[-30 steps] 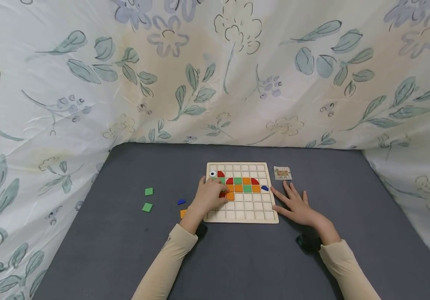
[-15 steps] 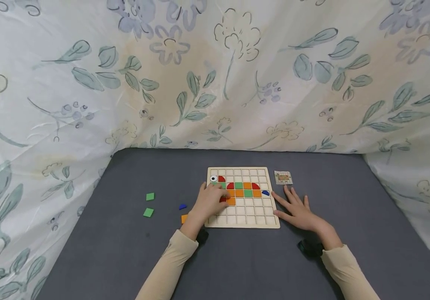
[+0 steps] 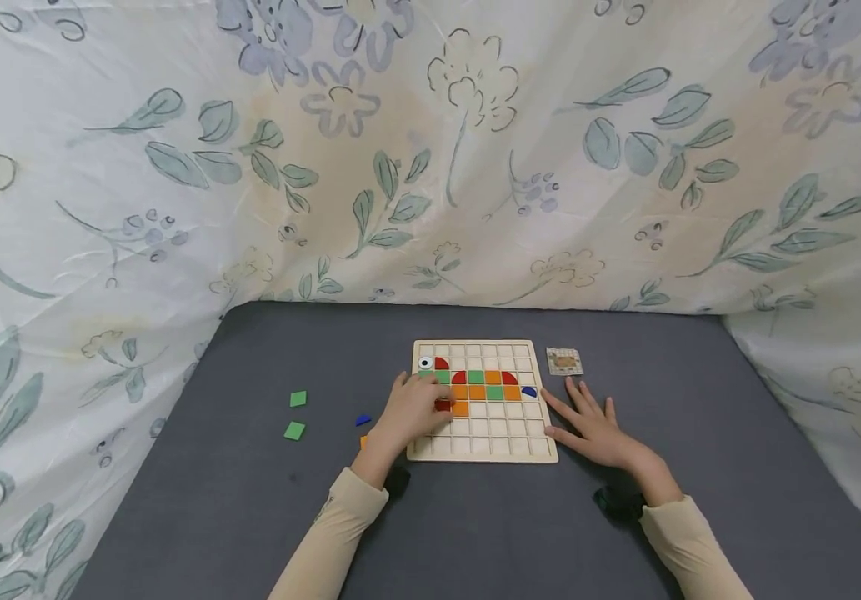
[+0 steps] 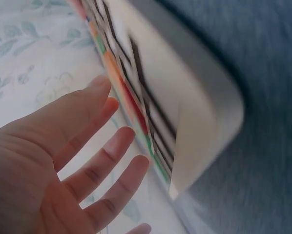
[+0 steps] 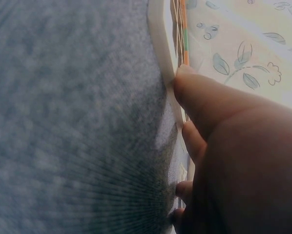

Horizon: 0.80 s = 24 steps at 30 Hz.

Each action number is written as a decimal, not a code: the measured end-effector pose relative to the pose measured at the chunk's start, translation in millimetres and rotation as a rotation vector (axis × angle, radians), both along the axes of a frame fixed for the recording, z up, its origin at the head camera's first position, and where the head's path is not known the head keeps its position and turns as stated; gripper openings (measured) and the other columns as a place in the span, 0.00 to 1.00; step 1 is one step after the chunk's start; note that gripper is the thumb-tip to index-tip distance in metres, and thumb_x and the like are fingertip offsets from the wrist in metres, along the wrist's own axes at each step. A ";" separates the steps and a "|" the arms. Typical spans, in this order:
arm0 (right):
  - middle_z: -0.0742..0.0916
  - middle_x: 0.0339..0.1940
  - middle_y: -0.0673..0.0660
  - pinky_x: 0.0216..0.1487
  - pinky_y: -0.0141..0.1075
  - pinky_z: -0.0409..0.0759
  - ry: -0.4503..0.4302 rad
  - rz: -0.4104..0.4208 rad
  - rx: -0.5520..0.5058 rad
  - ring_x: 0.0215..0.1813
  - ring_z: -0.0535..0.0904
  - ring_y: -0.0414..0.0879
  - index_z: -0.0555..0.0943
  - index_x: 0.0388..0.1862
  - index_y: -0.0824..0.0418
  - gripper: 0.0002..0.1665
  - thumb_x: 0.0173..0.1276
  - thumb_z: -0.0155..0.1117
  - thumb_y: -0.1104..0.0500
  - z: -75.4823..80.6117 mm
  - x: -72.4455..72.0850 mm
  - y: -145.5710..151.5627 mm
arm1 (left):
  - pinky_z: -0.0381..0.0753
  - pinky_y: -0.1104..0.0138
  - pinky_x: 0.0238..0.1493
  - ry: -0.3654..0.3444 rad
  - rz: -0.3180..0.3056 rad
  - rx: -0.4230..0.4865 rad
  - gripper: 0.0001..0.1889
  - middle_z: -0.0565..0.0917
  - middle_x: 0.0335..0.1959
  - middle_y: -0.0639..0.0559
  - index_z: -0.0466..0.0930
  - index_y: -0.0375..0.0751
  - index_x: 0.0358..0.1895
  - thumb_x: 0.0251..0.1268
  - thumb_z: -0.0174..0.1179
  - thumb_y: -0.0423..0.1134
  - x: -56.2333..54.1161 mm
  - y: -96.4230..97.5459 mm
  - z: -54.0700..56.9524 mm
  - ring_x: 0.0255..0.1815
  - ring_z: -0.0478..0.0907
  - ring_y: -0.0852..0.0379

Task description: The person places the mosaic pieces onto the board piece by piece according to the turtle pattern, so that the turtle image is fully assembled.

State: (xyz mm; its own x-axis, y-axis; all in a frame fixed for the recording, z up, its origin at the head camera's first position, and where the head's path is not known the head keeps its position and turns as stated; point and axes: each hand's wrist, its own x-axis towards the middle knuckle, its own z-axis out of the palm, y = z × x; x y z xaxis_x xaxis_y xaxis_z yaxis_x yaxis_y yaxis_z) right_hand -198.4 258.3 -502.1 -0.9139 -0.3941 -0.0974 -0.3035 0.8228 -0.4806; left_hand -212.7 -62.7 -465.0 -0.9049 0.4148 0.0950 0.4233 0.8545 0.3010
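A pale wooden grid board (image 3: 505,447) lies on the dark cloth, with several coloured tiles in its cells. My left hand (image 3: 412,408) reaches over its left side, fingertips at the orange and dark red pieces (image 3: 443,406). In the left wrist view the fingers of this hand (image 4: 63,151) are fairly straight, and nothing shows between them. Spread fingers of my right hand (image 3: 597,432) rest beside the board's right edge; in the right wrist view the thumb (image 5: 204,97) touches that edge. A round eye tile (image 3: 426,363) and a blue half-round (image 3: 528,392) sit in cells.
Left of the board lie two green squares (image 3: 298,399), a blue piece (image 3: 363,420) and an orange tile (image 3: 363,442) partly hidden by my left forearm. A small printed card (image 3: 565,362) lies at the upper right. Behind the table hangs a flowered curtain (image 3: 370,200).
The head view has tilted up, so everything sits lower in it. My left forearm has shifted slightly left, covering more of the orange tile. Both hands otherwise stay in place.
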 end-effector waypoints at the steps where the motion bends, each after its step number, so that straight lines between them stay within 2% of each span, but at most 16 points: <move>1: 0.47 0.75 0.68 0.60 0.72 0.27 -0.001 0.003 0.000 0.73 0.34 0.68 0.55 0.74 0.47 0.40 0.66 0.52 0.38 -0.3 -0.1 -1.3 | 0.56 0.40 0.64 -0.003 0.008 0.002 0.11 0.81 0.42 0.54 0.85 0.55 0.41 0.53 0.67 0.47 0.6 -3.7 1.1 0.47 0.75 0.49; 7: 0.47 0.74 0.68 0.60 0.71 0.27 -0.010 0.002 -0.007 0.73 0.34 0.68 0.56 0.73 0.50 0.40 0.67 0.52 0.38 -2.0 3.1 -5.3 | 0.57 0.40 0.64 0.019 0.060 0.028 0.12 0.80 0.39 0.53 0.85 0.52 0.41 0.52 0.68 0.46 8.0 -35.8 3.3 0.43 0.75 0.49; 11: 0.47 0.74 0.68 0.60 0.71 0.27 -0.003 -0.009 0.001 0.73 0.34 0.68 0.56 0.73 0.49 0.40 0.66 0.52 0.38 -0.9 2.9 -3.0 | 0.57 0.39 0.64 0.039 0.101 0.043 0.13 0.80 0.38 0.52 0.85 0.52 0.42 0.51 0.69 0.45 8.7 -59.2 3.0 0.44 0.75 0.48; 17: 0.47 0.74 0.68 0.60 0.71 0.27 0.009 -0.013 0.010 0.73 0.35 0.68 0.56 0.73 0.49 0.40 0.66 0.52 0.38 0.1 1.3 -0.9 | 0.56 0.38 0.63 0.023 0.171 0.048 0.13 0.79 0.38 0.52 0.84 0.52 0.42 0.52 0.68 0.45 11.0 -92.1 6.7 0.44 0.75 0.47; 24: 0.47 0.74 0.68 0.60 0.71 0.27 0.008 -0.009 0.004 0.73 0.34 0.68 0.56 0.73 0.49 0.40 0.66 0.52 0.38 0.0 1.4 -0.6 | 0.54 0.36 0.62 0.010 0.235 0.062 0.14 0.79 0.42 0.48 0.84 0.48 0.44 0.53 0.67 0.44 16.1 -130.8 8.0 0.48 0.73 0.43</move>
